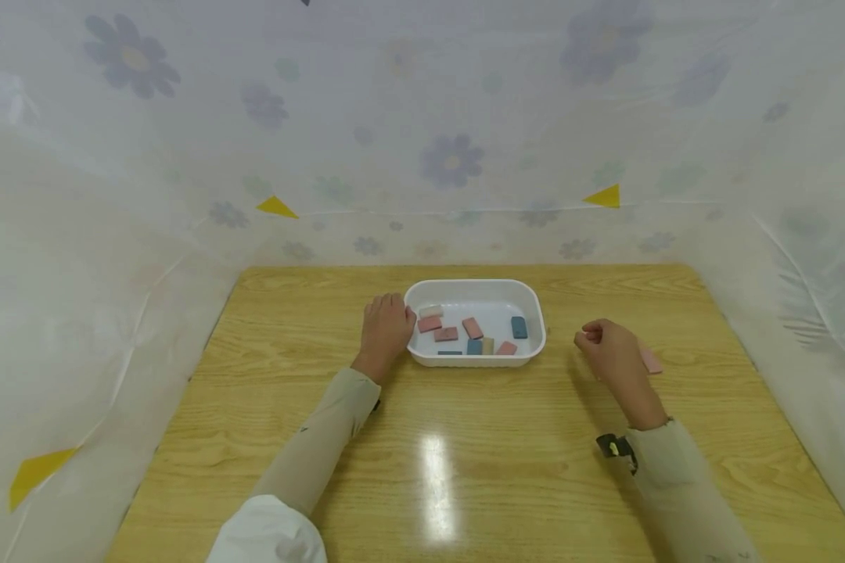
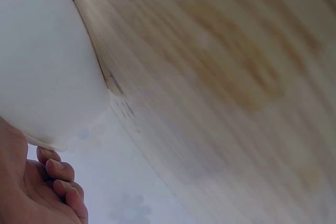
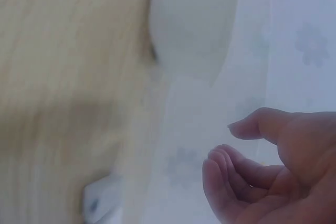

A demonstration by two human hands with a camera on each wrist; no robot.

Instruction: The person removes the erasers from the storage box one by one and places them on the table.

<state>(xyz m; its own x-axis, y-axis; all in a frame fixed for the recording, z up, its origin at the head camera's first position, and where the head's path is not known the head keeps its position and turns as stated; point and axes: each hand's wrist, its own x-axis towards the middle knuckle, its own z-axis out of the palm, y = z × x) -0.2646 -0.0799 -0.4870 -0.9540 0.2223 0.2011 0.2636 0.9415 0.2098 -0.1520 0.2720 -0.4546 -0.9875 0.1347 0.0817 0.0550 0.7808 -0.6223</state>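
Note:
A white plastic tray stands on the table, holding several small flat pieces: pink, blue and cream. My left hand grips the tray's left rim; the left wrist view shows curled fingers at the edge of the tray. To the right of the tray, my right hand hovers over the table, fingers loosely bent. A gap shows between thumb and fingertips in the right wrist view, with nothing in the hand. A pink piece lies beside that hand, partly hidden by it.
The wooden table is enclosed by pale flowered sheeting at the back and sides. Yellow triangles mark the sheeting. A blurred pale piece with a dark spot lies on the table in the right wrist view.

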